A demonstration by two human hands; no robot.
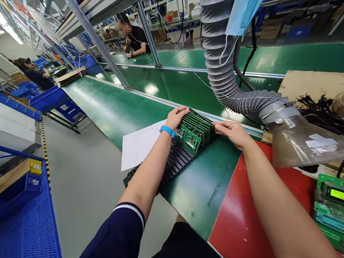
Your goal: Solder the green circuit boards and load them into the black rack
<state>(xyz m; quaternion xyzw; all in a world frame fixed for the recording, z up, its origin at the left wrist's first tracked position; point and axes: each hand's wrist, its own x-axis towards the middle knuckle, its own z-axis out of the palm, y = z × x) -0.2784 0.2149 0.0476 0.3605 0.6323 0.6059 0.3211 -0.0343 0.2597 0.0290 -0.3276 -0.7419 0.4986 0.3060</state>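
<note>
On a long green surface [106, 100], a black slotted rack [178, 160] carries circuit boards [191, 139] standing on edge between left hand [177, 118] and right hand [232, 133].
Both grips are narrow, closed on the boards' opposite ends; which board, I cannot tell. Seating or lifting one seems in hand; the next move calls for level, even fingers.

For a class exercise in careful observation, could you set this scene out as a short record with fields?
Boards: green circuit boards, standing in a row
Holder: black slotted rack
Left hand: fingers at the boards' left edge
Right hand: fingertips at their right edge
Grip: firmness cannot be told
Paper: white sheet, left of the rack
Surface: green worktop, red mat to the right
</note>
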